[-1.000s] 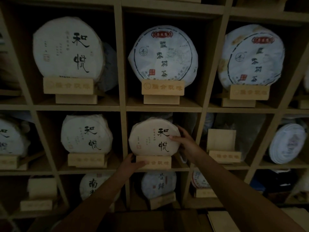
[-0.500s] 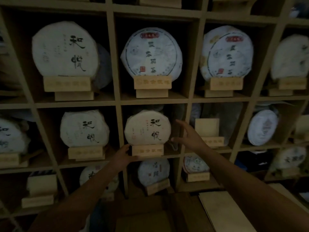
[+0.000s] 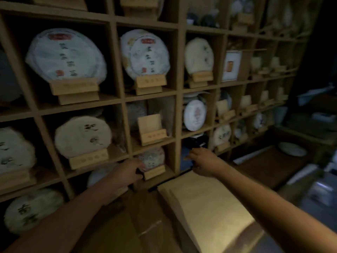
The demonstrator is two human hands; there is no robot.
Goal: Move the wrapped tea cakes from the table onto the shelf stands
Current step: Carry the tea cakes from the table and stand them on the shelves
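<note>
A wooden grid shelf (image 3: 179, 110) holds paper-wrapped round tea cakes on small wooden stands. The cream cake with black writing (image 3: 83, 136) sits upright on its stand (image 3: 89, 158), left of centre. One cell to its right, an empty stand (image 3: 151, 130) has no cake. My left hand (image 3: 130, 170) hangs loosely curled and empty in front of the cell below, close to a small cake (image 3: 152, 158). My right hand (image 3: 202, 161) is relaxed and empty in front of a dark cell. A white wrapped cake (image 3: 291, 148) lies flat on the dark table at the right.
A yellow-brown paper bag (image 3: 206, 207) lies below my right arm on a dark surface. Several more empty stands (image 3: 225, 110) fill the cells further right. A white box (image 3: 231, 65) stands in an upper cell. Blurred pale items (image 3: 322, 192) sit at the far right.
Both hands have come off the cream cake and its stand and dropped lower and rightward. My view has swung right, bringing the table and the flat cake into sight.
</note>
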